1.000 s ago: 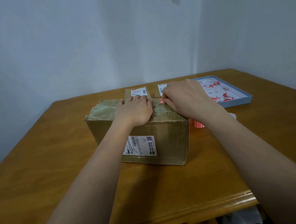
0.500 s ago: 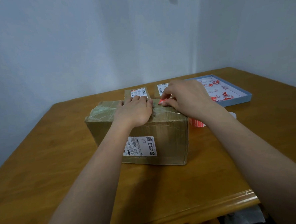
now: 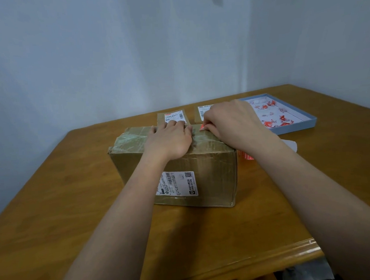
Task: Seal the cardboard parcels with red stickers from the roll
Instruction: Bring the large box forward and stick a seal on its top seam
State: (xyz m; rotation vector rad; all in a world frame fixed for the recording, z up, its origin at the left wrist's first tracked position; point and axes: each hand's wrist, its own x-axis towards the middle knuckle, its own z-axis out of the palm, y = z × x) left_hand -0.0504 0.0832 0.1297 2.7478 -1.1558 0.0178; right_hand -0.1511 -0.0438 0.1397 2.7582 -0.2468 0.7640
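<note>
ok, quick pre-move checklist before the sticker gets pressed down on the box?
1. Box braced: ok, left hand rests flat on its top.
2. Sticker in hand: ok, right hand pinches a red piece at the top seam.
3. Sticker over the seam: cannot tell, the fingers hide most of it.
4. Top flaps closed: ok as far as visible; wrinkled clear tape covers the left part.
5. Roll within reach: ok, on the table just right of the box, mostly hidden by the right forearm.
6. Other parcels ready: cannot tell, only their labelled tops show behind the box.
</note>
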